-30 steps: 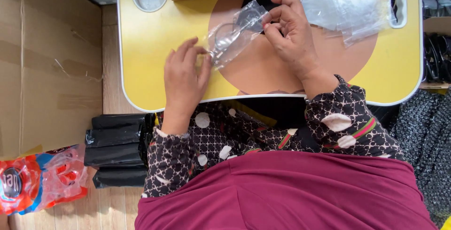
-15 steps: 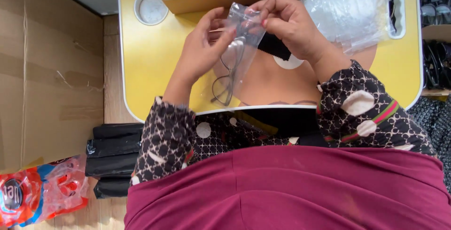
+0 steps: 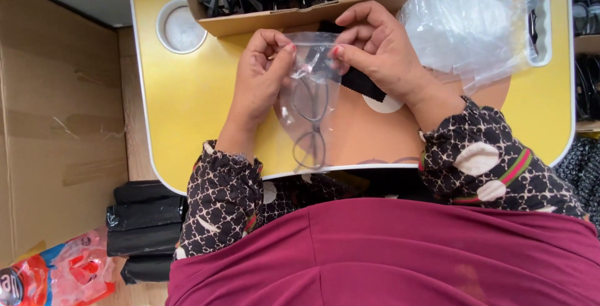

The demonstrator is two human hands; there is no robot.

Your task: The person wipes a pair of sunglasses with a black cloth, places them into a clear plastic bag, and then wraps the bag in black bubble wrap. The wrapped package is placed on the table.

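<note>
A clear plastic bag point(image 3: 310, 103) with a dark-framed pair of glasses point(image 3: 310, 132) inside hangs over the yellow lap table point(image 3: 187, 112). My left hand point(image 3: 259, 78) pinches the bag's top left edge. My right hand point(image 3: 375, 47) pinches the top right edge. A black cloth point(image 3: 359, 82) lies on the table under my right hand, partly hidden by the bag and fingers.
A cardboard box point(image 3: 300, 15) full of dark glasses stands at the table's far edge. A pile of clear bags point(image 3: 475, 25) lies at the right. A round cup recess point(image 3: 181, 28) is at the left. Black packets point(image 3: 147, 225) and a red bag point(image 3: 59, 275) lie on the floor.
The bag with the glasses has come down and closer to me, now hanging upright. Both hands have shifted to pinch its top edge close together.
</note>
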